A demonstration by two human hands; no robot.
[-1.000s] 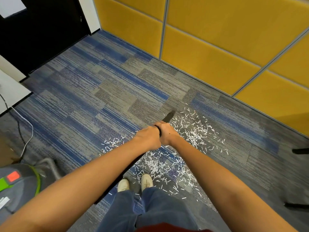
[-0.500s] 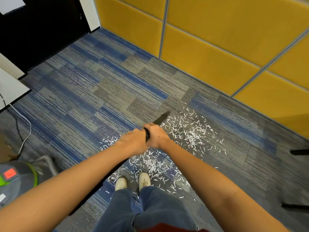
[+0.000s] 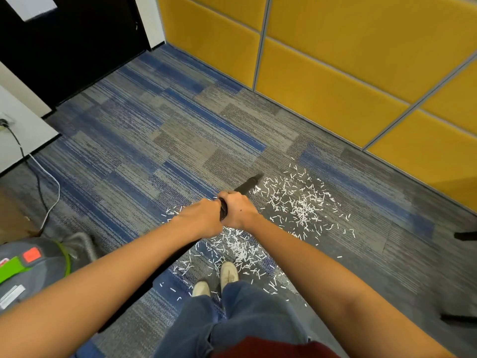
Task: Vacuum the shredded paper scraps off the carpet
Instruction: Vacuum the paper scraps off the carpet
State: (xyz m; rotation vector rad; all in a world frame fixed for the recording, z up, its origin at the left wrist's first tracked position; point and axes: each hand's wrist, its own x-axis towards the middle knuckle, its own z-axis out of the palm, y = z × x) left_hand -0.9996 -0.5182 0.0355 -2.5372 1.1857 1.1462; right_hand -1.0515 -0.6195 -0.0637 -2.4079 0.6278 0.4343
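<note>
White shredded paper scraps [image 3: 299,202] lie scattered over the blue and grey carpet [image 3: 154,140], from in front of my shoes out toward the yellow wall. A black vacuum wand [image 3: 248,185] points forward and down, its tip touching the carpet at the far left edge of the scraps. My left hand [image 3: 200,218] and my right hand [image 3: 236,209] both grip the wand side by side, the right one further along it. The wand's lower stretch is mostly hidden under my left arm.
The grey and green vacuum body [image 3: 28,264] with its ribbed hose [image 3: 85,244] stands at the left. Cables [image 3: 49,192] run to a wall socket at the far left. Yellow wall panels [image 3: 335,73] close the right side. Black furniture legs [image 3: 464,235] show at the right edge.
The wand tip and both hands drifted slightly left and forward along the edge of the scraps. The camera view shifted a little; grips are unchanged.
</note>
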